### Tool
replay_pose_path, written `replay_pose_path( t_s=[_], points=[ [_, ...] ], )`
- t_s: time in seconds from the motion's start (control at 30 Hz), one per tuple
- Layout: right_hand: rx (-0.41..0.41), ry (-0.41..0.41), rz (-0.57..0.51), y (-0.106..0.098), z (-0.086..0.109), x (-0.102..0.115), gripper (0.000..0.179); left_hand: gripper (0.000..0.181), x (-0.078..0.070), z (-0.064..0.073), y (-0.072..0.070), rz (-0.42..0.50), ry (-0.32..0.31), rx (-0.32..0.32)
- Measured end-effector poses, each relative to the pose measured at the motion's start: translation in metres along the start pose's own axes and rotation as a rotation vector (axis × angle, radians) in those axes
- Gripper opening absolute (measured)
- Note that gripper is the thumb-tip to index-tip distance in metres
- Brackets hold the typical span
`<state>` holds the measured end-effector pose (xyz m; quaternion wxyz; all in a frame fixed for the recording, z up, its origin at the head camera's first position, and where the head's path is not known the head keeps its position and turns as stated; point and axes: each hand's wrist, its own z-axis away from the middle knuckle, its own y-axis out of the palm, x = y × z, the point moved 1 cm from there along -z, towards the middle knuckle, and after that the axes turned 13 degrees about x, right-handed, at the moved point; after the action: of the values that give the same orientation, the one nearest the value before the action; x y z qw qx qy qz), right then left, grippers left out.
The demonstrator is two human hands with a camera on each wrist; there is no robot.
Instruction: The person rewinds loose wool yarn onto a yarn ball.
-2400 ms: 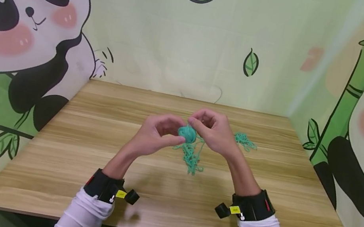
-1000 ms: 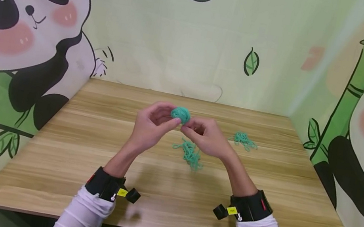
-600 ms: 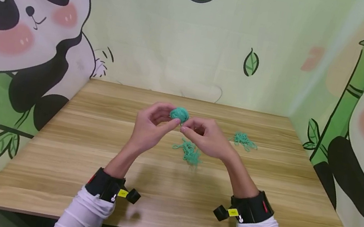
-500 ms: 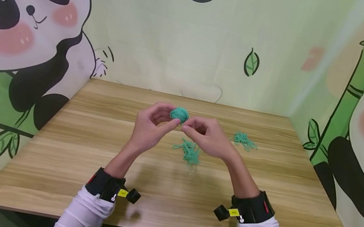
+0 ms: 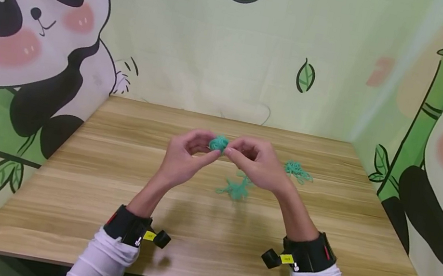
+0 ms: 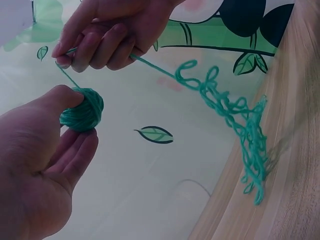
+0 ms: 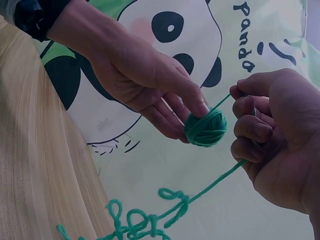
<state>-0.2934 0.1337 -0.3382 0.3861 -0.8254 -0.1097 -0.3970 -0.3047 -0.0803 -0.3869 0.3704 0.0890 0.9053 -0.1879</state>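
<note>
My left hand (image 5: pixel 184 157) holds a small ball of teal yarn (image 6: pixel 86 111) between thumb and fingers, above the table. Close on its right, my right hand (image 5: pixel 258 164) pinches the strand that comes off the ball, thumb against forefinger. In the right wrist view the yarn strand (image 7: pixel 215 181) passes through the curled fingers of that hand and leaves below it. From there it runs down to a loose, looped tangle of yarn (image 5: pixel 236 189), part of which hangs in the air in the left wrist view.
A second loose heap of teal yarn (image 5: pixel 297 171) lies on the wooden table (image 5: pixel 81 212), right of my right hand. Behind the table stands a pale green wall hanging (image 5: pixel 167 41) with printed pandas and leaves. Black camera bands circle both wrists.
The ball has turned in my left hand and sunk slightly. My right hand has moved a little right and up with the strand, and the tangle below has shifted right and stretched toward it.
</note>
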Motion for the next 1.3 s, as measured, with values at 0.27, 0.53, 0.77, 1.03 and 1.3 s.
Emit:
replay_pose_path(
  t_s=[0.27, 0.53, 0.77, 1.03, 1.3],
  points=[
    [-0.054, -0.002, -0.022, 0.0, 0.0, 0.0, 0.013, 0.032, 0.011, 0.004, 0.0, 0.024, -0.031, 0.12],
    [-0.091, 0.06, 0.039, 0.001, -0.001, 0.003, 0.013, 0.032, 0.006, 0.006, 0.002, 0.073, -0.029, 0.202],
    [-0.117, 0.08, 0.054, 0.0, 0.0, 0.001, 0.012, 0.032, -0.005, 0.006, 0.003, 0.163, -0.033, 0.228],
    [-0.125, 0.083, 0.03, -0.005, 0.001, -0.031, 0.014, 0.03, -0.024, 0.004, 0.004, 0.205, -0.04, 0.246],
    [-0.13, 0.095, 0.034, -0.005, 0.001, -0.043, 0.018, 0.03, -0.027, 0.003, 0.005, 0.209, -0.034, 0.245]
  ],
)
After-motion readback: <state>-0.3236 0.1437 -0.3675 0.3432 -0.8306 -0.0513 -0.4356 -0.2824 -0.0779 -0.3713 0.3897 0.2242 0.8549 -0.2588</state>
